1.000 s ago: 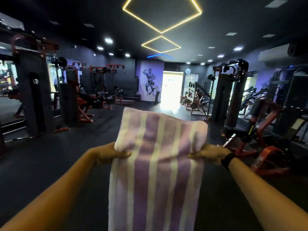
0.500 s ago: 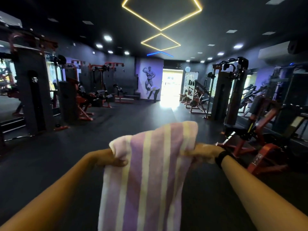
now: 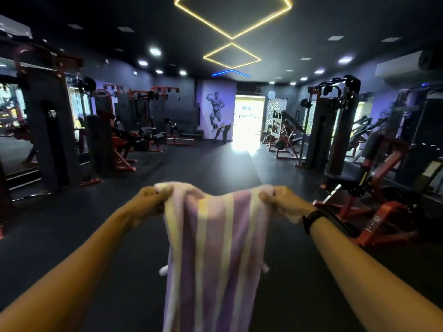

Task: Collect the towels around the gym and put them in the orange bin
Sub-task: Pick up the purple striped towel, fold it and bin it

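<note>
Towel [image 3: 215, 255], striped purple and pale yellow, hangs in front of me above the dark floor [image 3: 72, 236], held up by its top edge. My left hand [image 3: 153, 200] grips one corner, fingers curled into the cloth; my right hand [image 3: 280, 202] (black band on its wrist) pinches the other. Red weight machines [image 3: 374, 207] stand to the right.

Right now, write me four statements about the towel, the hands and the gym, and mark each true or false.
1. Both hands hold the towel by its top edge. True: left hand, right hand.
2. The towel is plain white. False: it has purple and pale yellow stripes.
3. A black band sits on the right wrist. True.
4. The orange bin stands on the floor just ahead. False: no orange bin shows in this view.
</note>
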Available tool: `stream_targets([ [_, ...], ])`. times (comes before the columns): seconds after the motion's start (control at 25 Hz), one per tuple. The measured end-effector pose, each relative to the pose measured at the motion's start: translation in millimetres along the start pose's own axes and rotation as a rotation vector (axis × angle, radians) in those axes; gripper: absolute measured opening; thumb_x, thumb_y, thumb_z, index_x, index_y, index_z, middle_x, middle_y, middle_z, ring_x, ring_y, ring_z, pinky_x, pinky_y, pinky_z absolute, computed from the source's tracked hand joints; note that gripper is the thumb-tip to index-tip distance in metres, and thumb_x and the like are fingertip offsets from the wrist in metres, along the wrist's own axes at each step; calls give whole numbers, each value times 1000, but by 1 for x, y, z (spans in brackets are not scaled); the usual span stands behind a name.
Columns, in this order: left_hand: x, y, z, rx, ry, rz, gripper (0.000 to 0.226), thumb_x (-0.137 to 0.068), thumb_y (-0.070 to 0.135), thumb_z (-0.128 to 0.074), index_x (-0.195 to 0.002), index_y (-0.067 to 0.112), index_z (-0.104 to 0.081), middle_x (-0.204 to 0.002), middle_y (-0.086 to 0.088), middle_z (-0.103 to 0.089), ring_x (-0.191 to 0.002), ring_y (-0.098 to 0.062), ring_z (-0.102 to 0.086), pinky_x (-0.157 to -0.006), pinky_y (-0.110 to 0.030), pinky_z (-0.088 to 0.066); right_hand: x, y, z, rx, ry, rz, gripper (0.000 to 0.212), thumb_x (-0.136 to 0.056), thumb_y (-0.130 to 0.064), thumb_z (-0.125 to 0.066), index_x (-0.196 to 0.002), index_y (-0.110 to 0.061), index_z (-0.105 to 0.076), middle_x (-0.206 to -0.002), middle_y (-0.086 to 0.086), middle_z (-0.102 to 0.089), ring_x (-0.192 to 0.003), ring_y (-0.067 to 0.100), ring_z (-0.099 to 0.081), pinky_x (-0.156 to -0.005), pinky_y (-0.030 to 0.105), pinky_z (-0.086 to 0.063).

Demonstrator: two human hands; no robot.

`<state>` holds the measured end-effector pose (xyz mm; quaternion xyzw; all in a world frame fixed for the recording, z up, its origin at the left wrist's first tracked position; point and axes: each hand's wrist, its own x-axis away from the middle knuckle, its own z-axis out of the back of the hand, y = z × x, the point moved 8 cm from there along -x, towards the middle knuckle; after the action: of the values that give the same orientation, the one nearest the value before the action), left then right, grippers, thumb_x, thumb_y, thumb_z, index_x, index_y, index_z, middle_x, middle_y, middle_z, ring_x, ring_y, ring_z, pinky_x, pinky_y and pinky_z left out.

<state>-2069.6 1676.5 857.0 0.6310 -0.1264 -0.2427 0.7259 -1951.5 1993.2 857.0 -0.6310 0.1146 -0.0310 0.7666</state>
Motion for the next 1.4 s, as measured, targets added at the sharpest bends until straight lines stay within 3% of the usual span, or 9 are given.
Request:
stream_targets([
  [0.08,-4,-3,23,14,187,42,36,-96,41,-52,-92,8,-64,-74,-5,-67,-62,-12,-61,-56,-26,-52,-3,-5,12,-110,61,31,91,-49,-55,-88,-114,3,-60,-97,18,-65,-82,25,-60,-66,34,-52],
  [0.28,2,-10,1,216,-4,147,44,-97,48,-40,-105,11,-62,-91,-7,-73,-71,-16,-71,-58,-29,-58,10,22,-1,230,-72,-114,86,-47,-54,-88,-105,4,-63,-93,22,-65,-82,29,-60,-67,38,-54],
  [0.44,7,-6,-18,41,-186,123,66,-69,55,-74,-118,15,-56,-103,-3,-69,-85,-12,-68,-64,-23,-56,10,-2,14,-29,-36,-129,60,-70,-40,-80,-109,2,-63,-97,20,-65,-89,28,-61,-80,40,-51],
  [0.6,-3,-7,-5,-71,-40,47,59,-54,34,-91,-101,12,-61,-107,-13,-62,-82,-15,-62,-65,-23,-54,13,-11,16,-43,44,-69,84,-56,-55,-83,-110,5,-61,-94,15,-63,-73,19,-62,-58,28,-55],
  [0.84,-2,9,5,116,-43,48,105,-26,60,-91,-115,12,-64,-96,-8,-74,-84,-21,-71,-74,-41,-59,14,-15,5,-72,50,-7,84,-55,-52,-83,-116,1,-60,-71,6,-63,-48,15,-56,-34,20,-37],
  [1.04,-4,25,15,148,160,-27,36,-78,18,-78,-110,11,-64,-104,-14,-69,-73,-13,-68,-64,-28,-60,12,-37,16,-194,29,-38,63,-64,-24,-80,-114,8,-58,-72,9,-70,-49,14,-65,-37,21,-47],
  [1.24,-7,23,24,239,257,11,46,-76,28,-79,-114,7,-64,-113,-15,-67,-103,-29,-64,-91,-51,-52,5,-32,5,-72,49,-79,73,-52,-40,-87,-105,4,-60,-74,17,-59,-46,20,-51,-36,20,-40],
  [1.32,-9,22,35,294,328,12,48,-77,32,-78,-116,7,-63,-108,-14,-68,-97,-27,-65,-82,-44,-57,1,-32,20,-166,177,-44,95,-41,-41,-92,-114,10,-58,-88,19,-61,-67,25,-57,-50,27,-50],
  [1.4,-9,30,38,267,341,-45,36,-83,27,-72,-113,10,-64,-100,-10,-67,-84,-21,-64,-67,-36,-60,-1,-46,25,-352,181,44,72,-57,-27,-82,-114,10,-58,-90,11,-70,-75,18,-67,-64,27,-58],
])
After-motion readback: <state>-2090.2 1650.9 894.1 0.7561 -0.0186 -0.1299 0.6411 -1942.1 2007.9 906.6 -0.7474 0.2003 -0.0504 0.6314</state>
